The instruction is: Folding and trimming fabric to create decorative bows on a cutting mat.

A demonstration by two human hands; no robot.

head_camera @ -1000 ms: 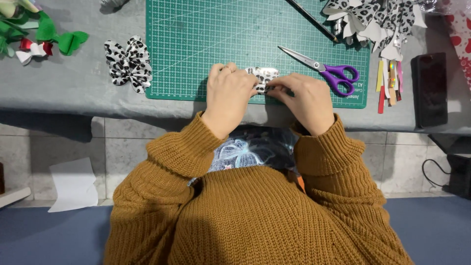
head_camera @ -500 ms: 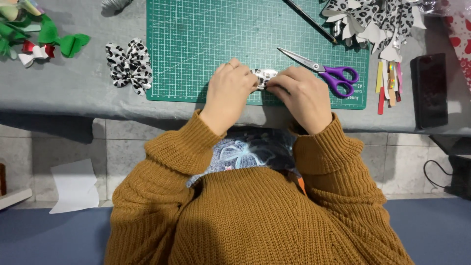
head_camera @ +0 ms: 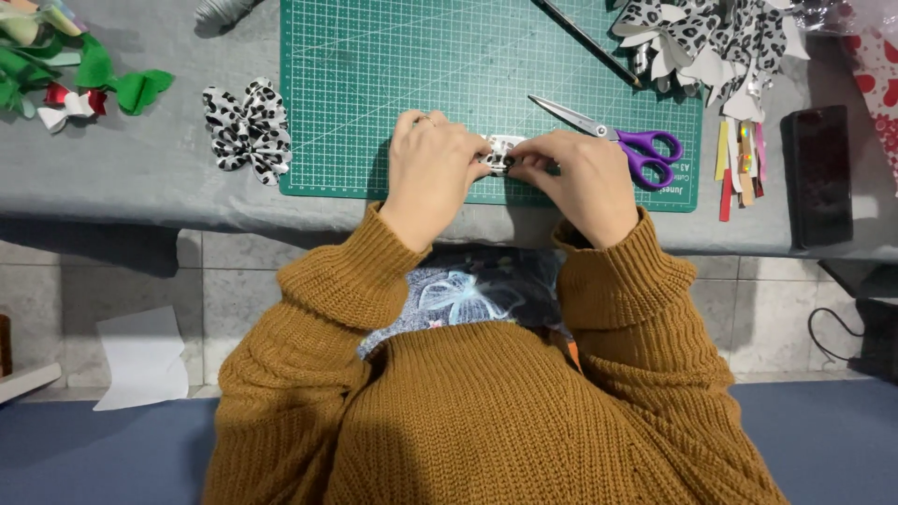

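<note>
Leopard-print piece [head_camera: 501, 150] pinched by both hands.

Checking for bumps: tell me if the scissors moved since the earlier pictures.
No. The scissors lie at the same spot on the green mat, handles at its right edge.

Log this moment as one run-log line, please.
left hand + right hand: both pinch small leopard-print piece | on green cutting mat | purple scissors beside right hand | finished leopard bow left of mat

head view: overhead, facing straight down | close above the hands [head_camera: 505, 173] | only one view
</note>
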